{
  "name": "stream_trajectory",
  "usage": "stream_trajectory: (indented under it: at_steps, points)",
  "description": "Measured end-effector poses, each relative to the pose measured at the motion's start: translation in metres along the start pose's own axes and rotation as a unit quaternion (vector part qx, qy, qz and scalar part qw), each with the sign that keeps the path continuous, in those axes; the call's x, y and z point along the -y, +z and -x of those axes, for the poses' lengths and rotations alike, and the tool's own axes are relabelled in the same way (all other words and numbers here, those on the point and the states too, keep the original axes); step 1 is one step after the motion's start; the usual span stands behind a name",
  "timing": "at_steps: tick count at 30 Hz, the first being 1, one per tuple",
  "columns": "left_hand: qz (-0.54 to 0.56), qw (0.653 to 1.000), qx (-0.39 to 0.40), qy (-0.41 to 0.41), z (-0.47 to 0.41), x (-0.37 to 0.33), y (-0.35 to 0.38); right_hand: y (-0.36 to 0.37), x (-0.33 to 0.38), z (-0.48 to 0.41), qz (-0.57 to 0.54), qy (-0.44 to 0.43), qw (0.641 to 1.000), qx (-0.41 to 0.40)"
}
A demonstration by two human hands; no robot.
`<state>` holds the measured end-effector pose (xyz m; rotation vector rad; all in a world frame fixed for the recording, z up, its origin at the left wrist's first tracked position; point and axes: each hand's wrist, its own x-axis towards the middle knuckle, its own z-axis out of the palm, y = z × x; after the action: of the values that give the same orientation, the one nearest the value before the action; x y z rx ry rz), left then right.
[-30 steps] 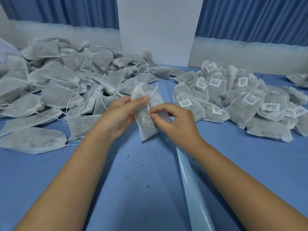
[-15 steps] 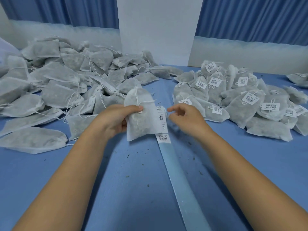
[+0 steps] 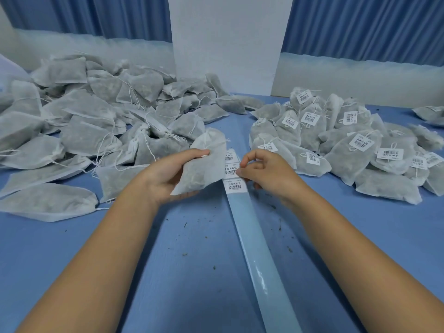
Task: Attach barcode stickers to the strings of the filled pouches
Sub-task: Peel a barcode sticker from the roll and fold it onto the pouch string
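My left hand (image 3: 168, 174) grips a filled white mesh pouch (image 3: 204, 162) above the blue table, its drawstring top pointing away from me. A long pale backing strip (image 3: 254, 241) runs down the table's middle, with three barcode stickers (image 3: 234, 186) at its far end, partly hidden by the pouch. My right hand (image 3: 264, 171) rests at the strip's right edge, thumb and forefinger pinching the edge of the middle sticker (image 3: 231, 169).
A big heap of unlabelled pouches (image 3: 91, 131) lies at the left. A heap of labelled pouches (image 3: 341, 145) with barcode tags lies at the right. A white board (image 3: 228, 44) stands behind. Herb crumbs dot the blue table (image 3: 72, 248).
My right hand let go of the pouch string and dropped to the sticker strip. My left hand carried the pouch left and lower, uncovering the stickers.
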<state>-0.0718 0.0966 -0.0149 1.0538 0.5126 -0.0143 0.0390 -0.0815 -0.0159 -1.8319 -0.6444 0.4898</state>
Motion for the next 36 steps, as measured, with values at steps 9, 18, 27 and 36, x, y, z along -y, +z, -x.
stream_trajectory:
  at_steps: [9,18,27,36]
  points:
    - [0.126,0.990,0.024,-0.051,-0.001,0.004,0.006,0.003,-0.003,0.003,0.103,-0.101,0.987,0.072]
    - [0.114,0.990,0.043,-0.068,-0.003,0.004,0.003,0.006,-0.010,-0.004,0.085,-0.166,0.982,0.027]
    - [0.137,0.988,0.033,-0.063,0.000,0.004,0.004,0.005,-0.015,-0.005,0.212,-0.277,0.936,-0.041]
    - [0.133,0.989,0.031,-0.059,-0.001,0.004,0.002,0.004,-0.017,-0.005,0.245,-0.299,0.920,-0.071]
